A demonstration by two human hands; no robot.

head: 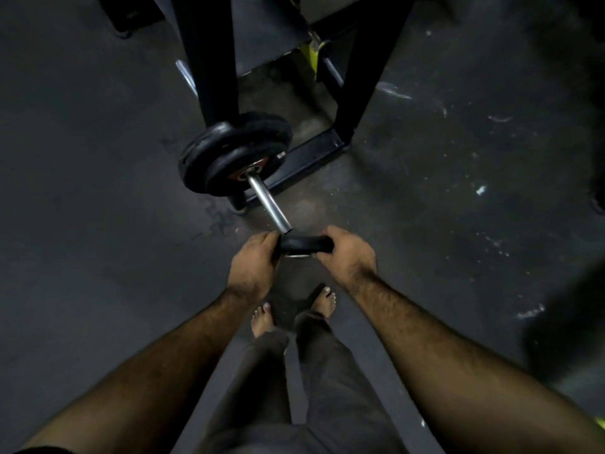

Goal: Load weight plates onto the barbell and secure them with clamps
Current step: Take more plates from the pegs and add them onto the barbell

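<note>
A steel barbell sleeve (268, 202) points toward me from a dark rack. Two black weight plates (229, 152) sit on it far up the sleeve, side by side. Just below the sleeve's bare tip I hold a small black weight plate (306, 244) edge-on. My left hand (253, 263) grips its left rim and my right hand (348, 252) grips its right rim. The plate's hole is hidden behind its rim and my fingers. No clamp shows anywhere.
Black rack uprights (209, 60) and a base bar (307, 155) stand behind the plates. A yellow part (311, 55) shows deep in the rack. My bare feet (262, 317) stand on the dark scuffed floor directly under the small plate.
</note>
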